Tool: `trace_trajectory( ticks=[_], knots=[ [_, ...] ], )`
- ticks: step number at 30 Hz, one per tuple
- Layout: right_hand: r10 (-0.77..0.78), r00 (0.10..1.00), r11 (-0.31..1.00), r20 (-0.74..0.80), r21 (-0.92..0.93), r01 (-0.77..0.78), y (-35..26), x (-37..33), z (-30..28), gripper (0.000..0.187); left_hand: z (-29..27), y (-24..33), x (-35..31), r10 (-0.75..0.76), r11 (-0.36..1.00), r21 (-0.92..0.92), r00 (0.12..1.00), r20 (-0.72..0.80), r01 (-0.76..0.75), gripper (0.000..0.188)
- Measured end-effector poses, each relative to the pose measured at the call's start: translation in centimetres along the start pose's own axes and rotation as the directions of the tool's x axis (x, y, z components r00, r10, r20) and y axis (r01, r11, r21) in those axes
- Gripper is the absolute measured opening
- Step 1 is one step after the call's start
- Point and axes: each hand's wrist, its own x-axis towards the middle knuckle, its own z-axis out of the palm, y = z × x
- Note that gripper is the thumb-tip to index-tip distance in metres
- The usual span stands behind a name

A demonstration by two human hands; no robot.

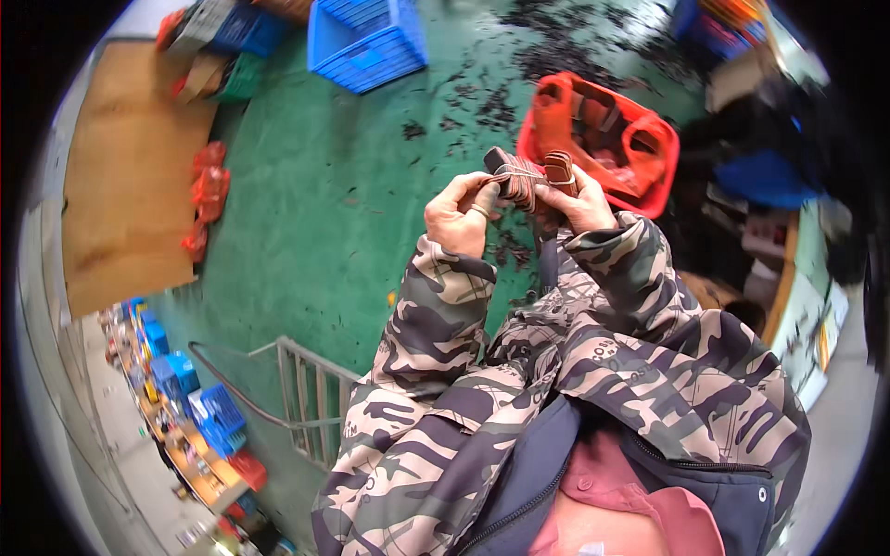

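Note:
My left hand [464, 211] pinches one end of a bundle of flat, dark brown and reddish strips [521, 188]. A thin pale band runs across this bundle, and a pale wrap circles one of my left fingers. Close beside it, my right hand [586, 202] is closed on a second small stack of brown strips [559, 169], with its thumb against the first bundle. Just beyond my hands stands a red plastic basket [669, 153]. An orange-red bag [554, 120] lines it, with brown pieces inside. What the strips are made of, I cannot tell.
Dark scraps [556, 56] litter the green floor [306, 185]. A blue crate [366, 60] stands at the far side. On the left are a brown board [134, 176] and red bags [210, 190]. A metal railing [311, 389] is at lower left; a cluttered bench [788, 278] is at right.

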Motion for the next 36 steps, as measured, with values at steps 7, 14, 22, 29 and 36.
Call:
trace_trajectory(
  ticks=[7,14,22,29,36],
  knots=[
    [0.178,0.947,0.974,0.267,0.089,-0.208,0.3,24.0,19.5,0.025,-23.7,1.6,18.8,-0.375,0.834,-0.424,0.926,0.032,0.352,0.022],
    [0.151,0.889,0.985,0.432,-0.145,-0.097,-6.4,51.4,39.2,0.027,-44.8,6.2,41.9,-0.479,0.841,-0.328,0.874,-0.084,0.429,0.042],
    [-0.041,0.761,0.727,0.648,-0.503,0.467,0.1,79.3,66.5,0.045,-72.0,-1.6,63.3,-0.363,0.831,-0.531,0.884,-0.295,0.164,0.029],
    [-0.035,0.826,0.704,0.563,-0.572,0.420,-1.9,108.2,92.1,0.048,-100.3,0.4,89.6,-0.249,0.960,-0.200,0.926,-0.284,0.197,0.032],
    [-0.137,0.859,0.793,0.494,-0.465,0.394,-7.2,136.3,108.8,0.042,-118.9,4.0,119.4,-0.054,0.985,0.147,0.968,-0.247,0.092,0.045]
  ],
)
